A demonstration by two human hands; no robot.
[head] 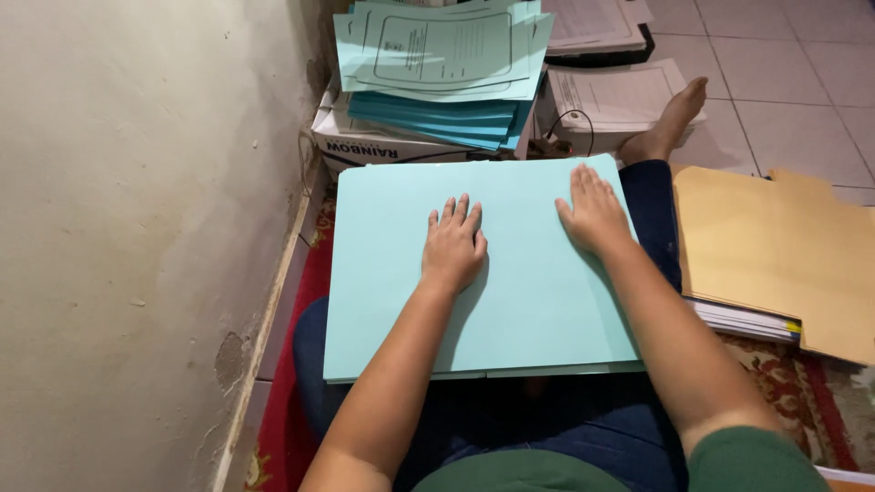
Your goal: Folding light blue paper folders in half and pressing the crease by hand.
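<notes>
A closed light blue paper folder lies across my lap, with white sheets showing along its near edge. My left hand rests flat on the middle of its cover, fingers together and pointing away. My right hand presses flat on the cover near the far right corner. Neither hand grips anything.
A stack of light blue folders and printed sheets sits on a cardboard box ahead. White paper piles lie beyond, by my bare foot. Tan folders lie at my right on a red patterned rug. A wall runs along the left.
</notes>
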